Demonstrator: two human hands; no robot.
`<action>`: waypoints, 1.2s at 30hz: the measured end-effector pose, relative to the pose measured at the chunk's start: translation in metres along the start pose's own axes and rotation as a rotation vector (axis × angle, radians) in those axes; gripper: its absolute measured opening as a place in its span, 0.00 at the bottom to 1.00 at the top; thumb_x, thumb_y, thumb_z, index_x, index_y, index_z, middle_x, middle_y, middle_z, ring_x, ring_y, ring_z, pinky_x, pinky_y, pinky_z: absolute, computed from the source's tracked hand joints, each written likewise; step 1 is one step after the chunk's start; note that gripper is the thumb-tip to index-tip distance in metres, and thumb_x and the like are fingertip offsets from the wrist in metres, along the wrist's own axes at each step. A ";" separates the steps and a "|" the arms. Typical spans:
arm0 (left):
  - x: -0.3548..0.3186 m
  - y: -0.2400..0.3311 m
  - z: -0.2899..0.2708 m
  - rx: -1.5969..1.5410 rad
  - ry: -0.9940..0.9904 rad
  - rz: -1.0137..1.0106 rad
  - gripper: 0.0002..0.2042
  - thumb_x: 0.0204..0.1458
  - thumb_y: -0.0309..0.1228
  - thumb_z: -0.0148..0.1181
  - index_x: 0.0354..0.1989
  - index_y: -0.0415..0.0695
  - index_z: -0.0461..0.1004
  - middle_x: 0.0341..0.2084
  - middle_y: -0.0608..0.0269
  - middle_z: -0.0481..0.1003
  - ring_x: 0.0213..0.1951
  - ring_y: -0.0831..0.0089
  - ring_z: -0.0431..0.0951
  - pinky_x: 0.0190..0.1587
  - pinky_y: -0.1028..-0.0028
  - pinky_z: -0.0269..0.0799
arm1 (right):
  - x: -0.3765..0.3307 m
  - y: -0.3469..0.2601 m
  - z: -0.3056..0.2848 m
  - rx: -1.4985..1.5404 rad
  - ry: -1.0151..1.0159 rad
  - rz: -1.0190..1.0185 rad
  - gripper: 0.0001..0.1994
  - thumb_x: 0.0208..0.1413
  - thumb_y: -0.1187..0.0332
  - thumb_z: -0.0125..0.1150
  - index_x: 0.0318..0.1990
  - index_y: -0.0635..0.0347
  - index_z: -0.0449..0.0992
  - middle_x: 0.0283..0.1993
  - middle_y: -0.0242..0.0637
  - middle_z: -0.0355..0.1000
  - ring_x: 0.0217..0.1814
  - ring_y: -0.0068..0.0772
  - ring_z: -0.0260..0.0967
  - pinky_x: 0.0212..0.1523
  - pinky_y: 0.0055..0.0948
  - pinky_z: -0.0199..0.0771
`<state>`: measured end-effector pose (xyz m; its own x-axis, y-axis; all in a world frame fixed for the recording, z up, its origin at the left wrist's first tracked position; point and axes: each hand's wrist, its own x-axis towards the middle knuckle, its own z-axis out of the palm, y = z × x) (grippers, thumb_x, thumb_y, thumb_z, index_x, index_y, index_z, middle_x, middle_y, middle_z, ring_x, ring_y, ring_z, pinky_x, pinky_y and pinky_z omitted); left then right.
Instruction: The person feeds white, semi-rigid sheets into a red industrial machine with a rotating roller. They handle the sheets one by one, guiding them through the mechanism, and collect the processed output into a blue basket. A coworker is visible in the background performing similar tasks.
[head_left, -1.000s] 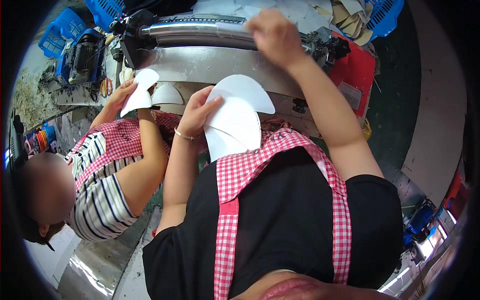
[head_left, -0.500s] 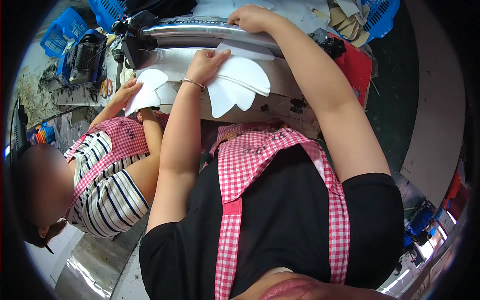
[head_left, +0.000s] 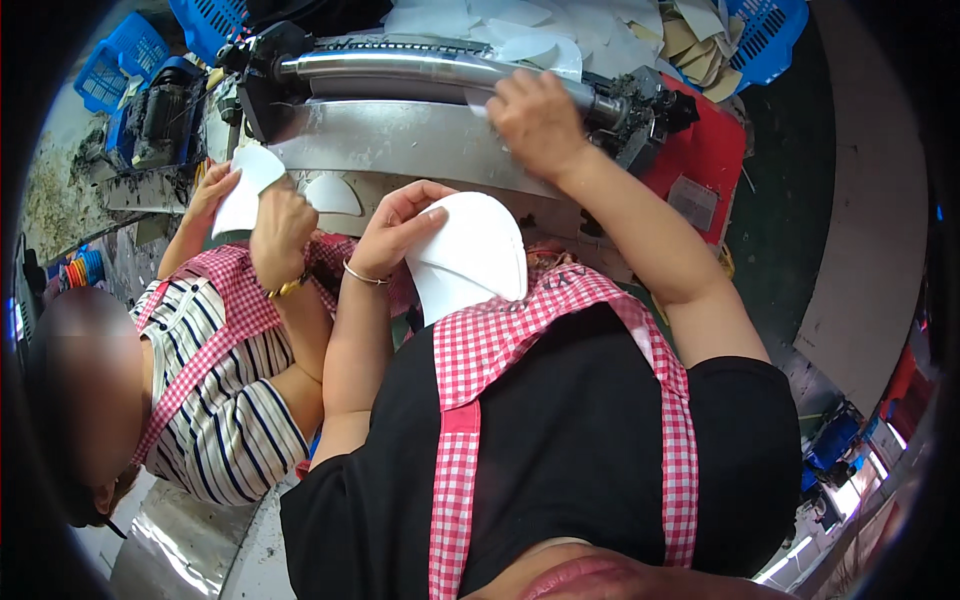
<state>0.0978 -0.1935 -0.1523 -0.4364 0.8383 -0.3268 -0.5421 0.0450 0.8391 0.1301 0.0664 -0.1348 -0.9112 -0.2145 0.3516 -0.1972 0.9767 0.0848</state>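
My left hand [head_left: 395,232] is closed on a stack of white, round-edged sheet pieces [head_left: 470,235], held in front of my apron with the thumb on top. The lower pieces fan out beneath the top one. Over the front of a shiny metal roller [head_left: 400,66] my right hand [head_left: 540,125] hovers with curled, slightly blurred fingers. Beside its thumb a white sheet piece [head_left: 478,98] shows at the roller; whether the fingers grip it I cannot tell.
At left a co-worker's hands hold another white piece [head_left: 240,190], beside a loose one [head_left: 333,195] on the bench. Piled white pieces [head_left: 610,45] lie behind the roller. A blue basket [head_left: 768,40] and red board [head_left: 715,170] are at right, blue baskets [head_left: 125,60] far left.
My left hand has drawn the stack down toward my apron, its pieces closer together. My right hand has come back from behind the roller to its front. The co-worker's hands have shifted.
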 end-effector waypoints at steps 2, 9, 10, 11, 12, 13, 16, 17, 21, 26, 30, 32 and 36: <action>0.007 0.004 0.002 0.137 -0.026 0.016 0.13 0.60 0.28 0.60 0.49 0.35 0.76 0.41 0.64 0.79 0.44 0.80 0.77 0.50 0.78 0.71 | 0.013 0.023 -0.012 0.033 0.008 0.088 0.11 0.51 0.59 0.63 0.38 0.53 0.80 0.36 0.32 0.73 0.46 0.35 0.69 0.46 0.37 0.66; 0.016 0.007 0.007 0.143 -0.097 -0.003 0.12 0.61 0.29 0.59 0.49 0.35 0.76 0.40 0.64 0.80 0.42 0.80 0.78 0.47 0.78 0.73 | 0.076 0.078 0.002 0.054 -0.457 0.229 0.19 0.55 0.54 0.62 0.52 0.47 0.79 0.49 0.35 0.78 0.60 0.40 0.68 0.58 0.43 0.64; 0.015 0.008 0.009 0.142 -0.102 0.003 0.13 0.61 0.29 0.59 0.49 0.35 0.76 0.40 0.64 0.80 0.42 0.80 0.78 0.48 0.78 0.73 | 0.080 0.079 0.002 0.077 -0.631 0.279 0.25 0.55 0.49 0.65 0.59 0.45 0.76 0.51 0.32 0.77 0.61 0.38 0.67 0.56 0.38 0.65; 0.011 0.008 0.013 0.124 -0.084 -0.022 0.12 0.61 0.29 0.59 0.49 0.35 0.76 0.40 0.64 0.79 0.42 0.80 0.78 0.47 0.78 0.73 | 0.079 0.080 -0.001 0.060 -0.586 0.244 0.24 0.59 0.48 0.60 0.59 0.48 0.77 0.55 0.35 0.77 0.62 0.39 0.69 0.57 0.38 0.68; 0.008 0.008 0.017 0.106 -0.067 -0.048 0.12 0.61 0.28 0.58 0.49 0.36 0.76 0.40 0.65 0.79 0.41 0.80 0.77 0.47 0.78 0.72 | 0.079 0.082 0.003 0.012 -0.441 0.183 0.25 0.59 0.48 0.61 0.59 0.48 0.76 0.55 0.37 0.77 0.63 0.40 0.69 0.58 0.42 0.66; 0.006 0.009 0.020 0.088 -0.052 -0.074 0.11 0.61 0.28 0.58 0.49 0.36 0.76 0.40 0.65 0.79 0.41 0.81 0.77 0.47 0.79 0.72 | 0.078 0.085 0.013 -0.035 -0.296 0.123 0.25 0.59 0.48 0.62 0.60 0.48 0.76 0.56 0.39 0.77 0.63 0.41 0.69 0.60 0.46 0.65; 0.001 0.008 0.026 0.191 -0.061 -0.099 0.11 0.61 0.28 0.58 0.48 0.36 0.76 0.40 0.65 0.79 0.41 0.80 0.77 0.47 0.78 0.72 | 0.083 0.086 0.046 0.047 0.038 -0.088 0.12 0.55 0.59 0.60 0.43 0.51 0.82 0.45 0.39 0.79 0.57 0.42 0.70 0.59 0.51 0.62; 0.000 0.010 0.031 0.221 -0.041 -0.108 0.12 0.61 0.31 0.60 0.49 0.38 0.75 0.39 0.64 0.80 0.42 0.79 0.78 0.46 0.78 0.73 | 0.089 0.084 0.046 0.110 0.132 -0.161 0.09 0.54 0.64 0.58 0.34 0.52 0.85 0.39 0.37 0.80 0.54 0.42 0.71 0.58 0.51 0.62; -0.018 0.040 0.061 -0.053 -0.014 -0.330 0.15 0.60 0.34 0.62 0.53 0.41 0.72 0.41 0.64 0.78 0.43 0.78 0.78 0.44 0.78 0.74 | 0.114 0.098 0.019 -0.140 -0.479 -0.166 0.09 0.53 0.66 0.57 0.29 0.51 0.84 0.41 0.37 0.80 0.56 0.39 0.70 0.55 0.51 0.63; -0.040 0.046 0.087 -0.018 0.216 -0.075 0.17 0.62 0.32 0.61 0.56 0.42 0.69 0.44 0.66 0.76 0.47 0.75 0.75 0.49 0.73 0.71 | 0.095 0.144 -0.040 -0.368 -0.489 0.088 0.08 0.53 0.68 0.56 0.33 0.53 0.83 0.45 0.39 0.79 0.57 0.39 0.69 0.54 0.49 0.65; -0.042 0.055 0.093 0.219 0.533 0.182 0.13 0.63 0.35 0.59 0.51 0.43 0.74 0.42 0.66 0.76 0.45 0.75 0.74 0.47 0.74 0.69 | 0.084 0.088 -0.051 0.110 -0.439 0.199 0.17 0.56 0.58 0.59 0.50 0.52 0.80 0.50 0.37 0.79 0.55 0.40 0.72 0.55 0.44 0.68; 0.000 0.023 0.048 0.870 0.648 0.305 0.13 0.63 0.38 0.59 0.48 0.42 0.77 0.41 0.66 0.76 0.43 0.76 0.75 0.45 0.75 0.69 | 0.049 0.047 -0.066 0.549 -0.557 0.311 0.22 0.58 0.49 0.62 0.53 0.52 0.80 0.47 0.37 0.80 0.47 0.37 0.76 0.49 0.36 0.73; 0.059 0.017 0.008 0.501 0.366 0.050 0.12 0.62 0.38 0.61 0.43 0.40 0.78 0.30 0.71 0.78 0.31 0.83 0.74 0.35 0.80 0.69 | -0.024 0.024 -0.060 0.926 -0.356 0.528 0.16 0.61 0.54 0.62 0.36 0.59 0.82 0.26 0.36 0.77 0.26 0.27 0.69 0.32 0.37 0.71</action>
<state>0.0686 -0.1394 -0.1539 -0.7187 0.6091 -0.3353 -0.1505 0.3345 0.9303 0.1692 0.0949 -0.0850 -0.9823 0.0976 -0.1599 0.1861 0.6055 -0.7738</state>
